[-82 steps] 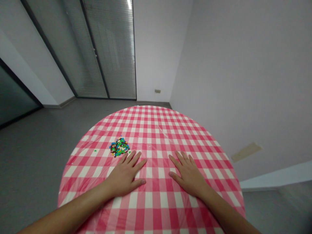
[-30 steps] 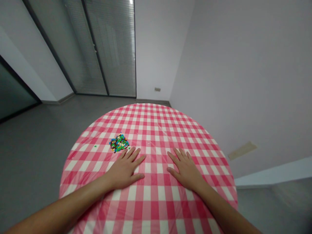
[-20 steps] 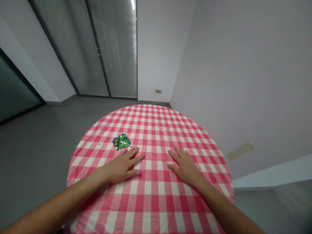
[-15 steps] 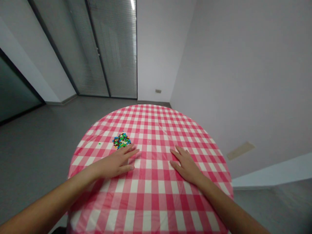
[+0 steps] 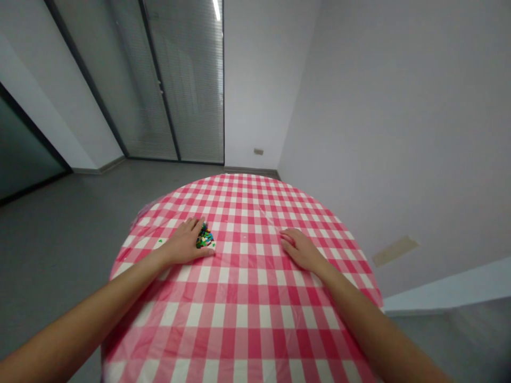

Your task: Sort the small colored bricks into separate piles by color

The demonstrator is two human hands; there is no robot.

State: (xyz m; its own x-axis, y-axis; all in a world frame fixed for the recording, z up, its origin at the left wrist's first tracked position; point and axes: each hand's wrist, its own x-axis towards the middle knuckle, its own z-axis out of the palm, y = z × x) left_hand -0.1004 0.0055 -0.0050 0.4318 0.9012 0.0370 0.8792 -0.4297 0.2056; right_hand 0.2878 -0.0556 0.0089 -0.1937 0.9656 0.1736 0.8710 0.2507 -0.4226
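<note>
A small heap of tiny multicoloured plastic bricks [image 5: 205,236] lies on the pink-and-white gingham tablecloth [image 5: 239,298]. My left hand [image 5: 184,242] rests flat against the heap's left side, with the thumb running below it and the fingers reaching past its far side. The hand partly hides the heap. My right hand [image 5: 299,249] lies flat on the cloth to the right, touching nothing else and holding nothing. Both forearms stretch in from the lower corners.
One loose green piece [image 5: 160,241] sits left of my left hand. The round table's edge [image 5: 138,218] curves away to grey floor on both sides. Glass doors with blinds [image 5: 179,90] stand beyond, and a pale wall [image 5: 359,133] rises to the right.
Both hands have slid forward across the cloth. My left hand has moved from below the heap to its left side, and the heap now looks narrower.
</note>
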